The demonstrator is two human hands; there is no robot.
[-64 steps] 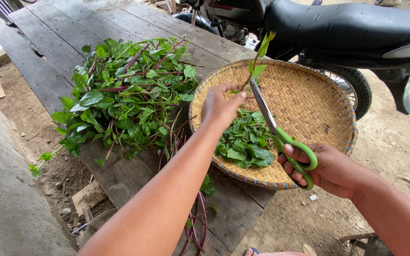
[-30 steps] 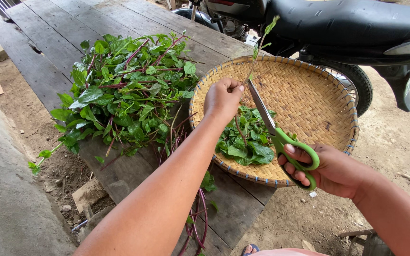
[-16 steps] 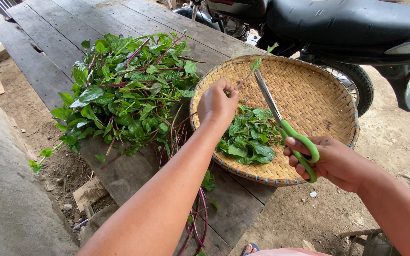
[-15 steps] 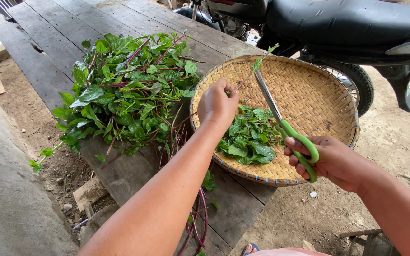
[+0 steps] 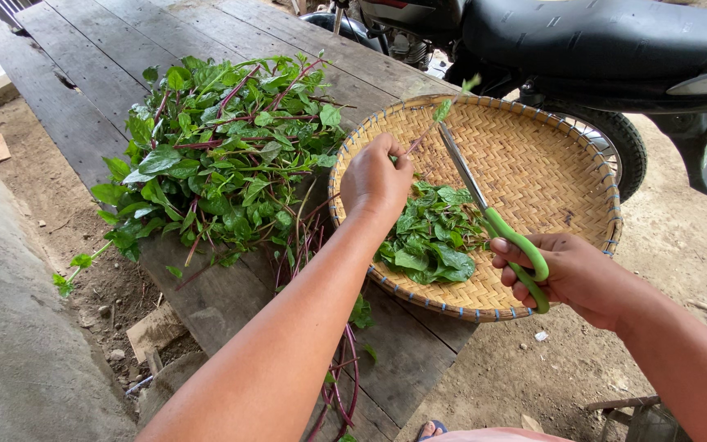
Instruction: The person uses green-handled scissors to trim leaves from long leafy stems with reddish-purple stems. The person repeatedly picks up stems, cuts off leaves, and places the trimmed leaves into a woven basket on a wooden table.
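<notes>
My left hand (image 5: 376, 178) pinches a thin reddish stem (image 5: 421, 141) with a small green tip over a round woven bamboo tray (image 5: 533, 155). My right hand (image 5: 565, 274) grips green-handled scissors (image 5: 493, 217), their blades reaching up to the stem near its tip. A heap of cut green leaves (image 5: 431, 237) lies in the tray under both hands. A big pile of leafy green stalks with red stems (image 5: 214, 155) rests on the wooden plank platform (image 5: 83, 65) to the left of the tray.
A black motorbike (image 5: 599, 49) stands close behind the tray, its rear wheel (image 5: 615, 143) at the tray's right rim. Stripped red stems (image 5: 345, 376) hang off the platform's near edge. Dirt ground and a concrete ledge (image 5: 10, 344) lie to the left.
The stem has grown shorter as leaves were snipped off, and my left hand has lowered toward the tray. The scissors shifted slightly right and up to the stem's tip.
</notes>
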